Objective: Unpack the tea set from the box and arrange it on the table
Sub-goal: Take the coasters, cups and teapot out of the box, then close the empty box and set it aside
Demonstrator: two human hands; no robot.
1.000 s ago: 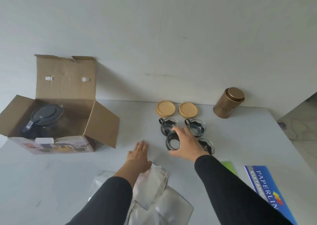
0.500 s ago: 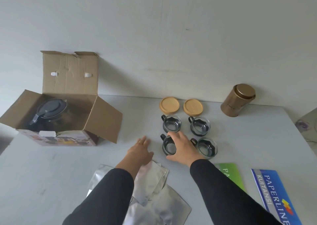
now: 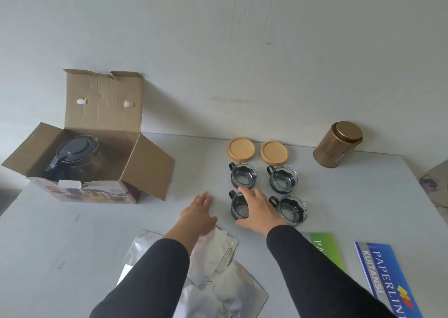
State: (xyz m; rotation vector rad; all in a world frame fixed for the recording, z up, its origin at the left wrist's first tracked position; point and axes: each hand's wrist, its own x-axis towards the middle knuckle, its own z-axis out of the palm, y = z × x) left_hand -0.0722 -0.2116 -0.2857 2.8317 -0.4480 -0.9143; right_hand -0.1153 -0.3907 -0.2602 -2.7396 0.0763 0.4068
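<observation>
At frame centre, I see right hand (image 3: 259,208) grasping the near-left cup (image 3: 238,208); left hand (image 3: 197,214) flat, released.

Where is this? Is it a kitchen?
Hard to say. It looks more like a plain table against a bare wall, maybe at home or in an office. The receipt books, tea tin and open box fit either.

A gold tin canister (image 3: 337,147) stands by the wall at the far right. Crumpled silver foil bags (image 3: 211,276) lie near the front edge, with a green booklet (image 3: 327,249) and a blue booklet (image 3: 385,276) to their right.
</observation>
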